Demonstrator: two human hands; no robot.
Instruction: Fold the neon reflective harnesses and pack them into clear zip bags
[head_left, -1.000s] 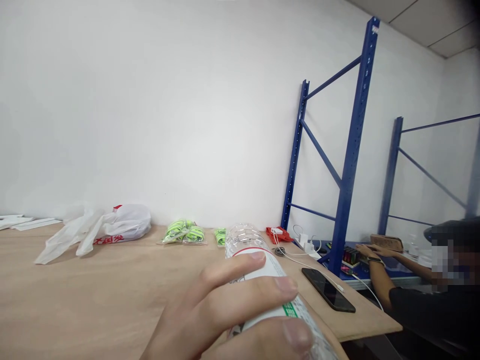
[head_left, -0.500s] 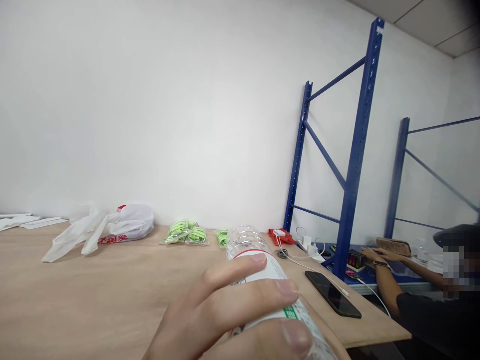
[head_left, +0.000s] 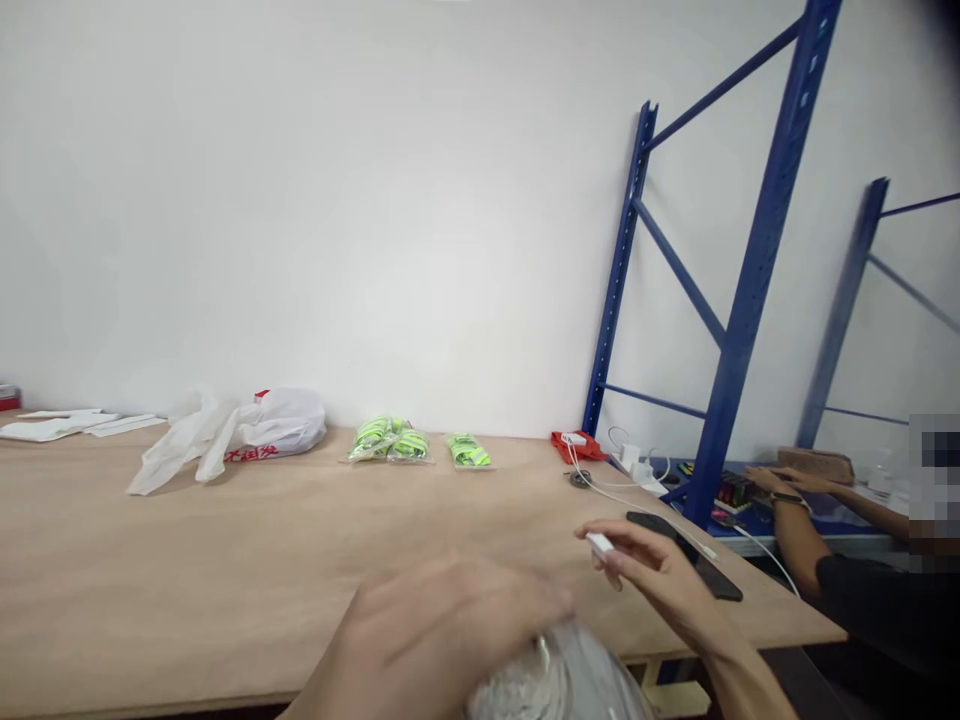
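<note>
Low in front of me, my left hand [head_left: 442, 630] is closed around a clear plastic bottle [head_left: 562, 680]; the hand is blurred by motion. The bottle is tilted and partly cut off by the lower edge of the picture, and the hand hides much of it. To the right, my right hand [head_left: 652, 565] pinches a small white bottle cap [head_left: 600, 545] between thumb and fingers. It is held above the table, apart from the bottle. A black phone [head_left: 720, 580] lies on the table behind that hand.
The wooden table [head_left: 225, 560] bears a white plastic bag [head_left: 281, 425], packets of yellow-green straps [head_left: 390, 440], papers [head_left: 60, 425], and a red pouch [head_left: 581, 447] with white cables. A blue rack frame [head_left: 742, 340] rises at right. Beside it, a co-worker's hands [head_left: 772, 482] work over another bench.
The bottle and my left hand have moved lower, toward me. My right hand has come into view at right with the white cap. The view has shifted slightly.
</note>
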